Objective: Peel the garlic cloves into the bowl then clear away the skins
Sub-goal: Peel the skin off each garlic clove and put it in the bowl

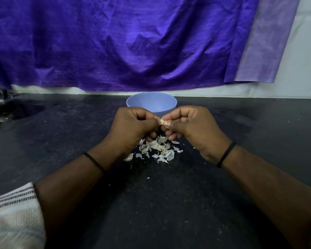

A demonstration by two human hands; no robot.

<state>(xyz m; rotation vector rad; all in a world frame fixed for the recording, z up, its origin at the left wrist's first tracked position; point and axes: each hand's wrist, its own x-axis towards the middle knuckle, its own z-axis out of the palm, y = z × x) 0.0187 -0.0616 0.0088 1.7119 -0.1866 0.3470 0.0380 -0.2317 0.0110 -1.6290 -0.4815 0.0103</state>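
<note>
A pale blue bowl (pixel 151 104) stands on the dark speckled countertop (pixel 169 203), close to the wall at the back. Just in front of the bowl, both hands meet above the counter with their fingers curled. The left hand (pixel 133 127) and the right hand (pixel 192 127) together pinch a single small garlic clove (pixel 162 121) between their fingertips, and only a pale sliver of it shows between them. In front of the bowl and directly beneath the hands lies a loose pile of white garlic skins (pixel 156 150), scattered on the counter, with a few tiny flecks farther out towards the camera. What the bowl holds cannot be seen from this angle. Each wrist carries a thin black band. Behind the bowl, a creased purple cloth (pixel 124 42) hangs over the wall. A white sleeve with dark stripes (pixel 13 211) shows at the left forearm, well in front of the bowl.
</note>
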